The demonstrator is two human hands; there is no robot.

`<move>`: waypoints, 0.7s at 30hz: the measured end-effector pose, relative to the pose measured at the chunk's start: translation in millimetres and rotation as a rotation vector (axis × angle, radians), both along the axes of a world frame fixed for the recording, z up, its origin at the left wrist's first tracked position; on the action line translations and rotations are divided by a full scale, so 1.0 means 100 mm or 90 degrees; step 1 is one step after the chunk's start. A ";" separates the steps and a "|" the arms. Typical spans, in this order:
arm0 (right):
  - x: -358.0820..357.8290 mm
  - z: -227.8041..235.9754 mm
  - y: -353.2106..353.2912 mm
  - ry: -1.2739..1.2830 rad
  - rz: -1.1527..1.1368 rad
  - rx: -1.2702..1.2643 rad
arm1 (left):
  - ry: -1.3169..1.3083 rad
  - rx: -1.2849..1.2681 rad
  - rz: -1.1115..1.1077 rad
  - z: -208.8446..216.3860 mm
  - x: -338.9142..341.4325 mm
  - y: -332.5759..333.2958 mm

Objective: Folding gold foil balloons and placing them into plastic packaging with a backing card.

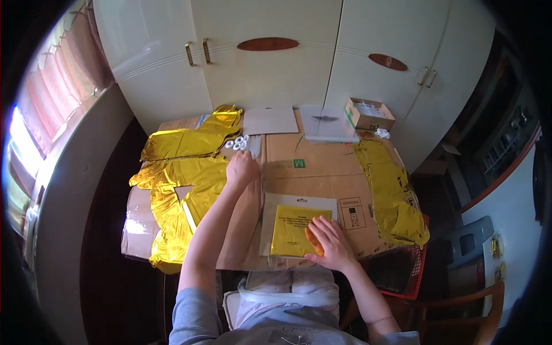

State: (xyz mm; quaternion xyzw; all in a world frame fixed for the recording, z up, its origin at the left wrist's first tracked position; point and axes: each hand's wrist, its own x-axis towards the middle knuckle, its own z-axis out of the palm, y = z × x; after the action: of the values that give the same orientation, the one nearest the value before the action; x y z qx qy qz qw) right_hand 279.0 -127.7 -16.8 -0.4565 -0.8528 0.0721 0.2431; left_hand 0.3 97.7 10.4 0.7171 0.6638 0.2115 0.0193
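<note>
A flat, folded gold foil packet [290, 230] with small dark print lies on a pale card or bag [267, 210] near the table's front edge. My right hand [334, 244] rests on the packet's right side, fingers stretched out and thumb apart. Beside them the foil has an orange patch, perhaps a reflection. Farther off to the left, my left hand [242, 169] is closed, fingers curled down. Several small white rings [236, 143] lie just beyond it, next to thin translucent strips [253, 146]. Whatever its fingers may hold is hidden.
Crumpled gold foil [190, 146] covers the table's left side; more foil [394, 192] hangs along the right. Flattened cardboard [310, 164] lies underneath. At the back are a grey sheet [270, 121], a clear sheet [328, 123] and an open box [370, 114], before white cabinets.
</note>
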 end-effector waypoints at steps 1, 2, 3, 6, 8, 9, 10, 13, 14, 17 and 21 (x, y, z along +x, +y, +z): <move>0.00 0.01 -0.01 0.003 -0.004 0.001 | -0.006 -0.012 0.039 0.01 0.07 0.13; 0.01 0.00 0.00 0.010 -0.009 -0.001 | -0.024 -0.063 0.068 0.03 0.09 0.25; 0.01 0.01 0.01 0.012 -0.003 0.007 | -0.032 -0.080 0.074 0.02 0.08 0.32; 0.03 0.01 0.01 0.015 0.004 0.020 | -0.038 -0.125 0.088 0.00 0.13 0.40; 0.02 0.00 0.01 0.021 0.006 0.015 | -0.022 -0.137 0.089 0.01 0.12 0.36; 0.01 0.01 0.02 0.024 0.010 0.013 | -0.014 -0.143 0.092 0.03 0.09 0.35; 0.01 0.02 0.02 0.032 0.011 0.014 | 0.001 -0.128 0.092 0.03 0.06 0.30; 0.02 0.02 0.01 0.052 0.013 0.008 | 0.021 -0.029 0.059 0.05 -0.06 -0.07; 0.03 0.03 0.01 0.060 0.012 0.006 | 0.022 0.004 0.019 0.05 -0.12 -0.31; 0.03 0.03 0.00 0.079 0.019 -0.003 | -0.059 -0.053 -0.092 0.22 -0.29 -1.36; 0.05 0.02 0.02 0.062 0.027 -0.024 | -0.187 -0.124 -0.185 0.19 -0.43 -2.56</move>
State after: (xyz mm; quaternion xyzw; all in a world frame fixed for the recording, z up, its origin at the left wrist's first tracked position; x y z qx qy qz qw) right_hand 283.5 -125.3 -14.5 -0.4386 -0.8481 0.1152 0.2741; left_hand -43.1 -158.5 29.9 0.7614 0.5607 0.2440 0.2152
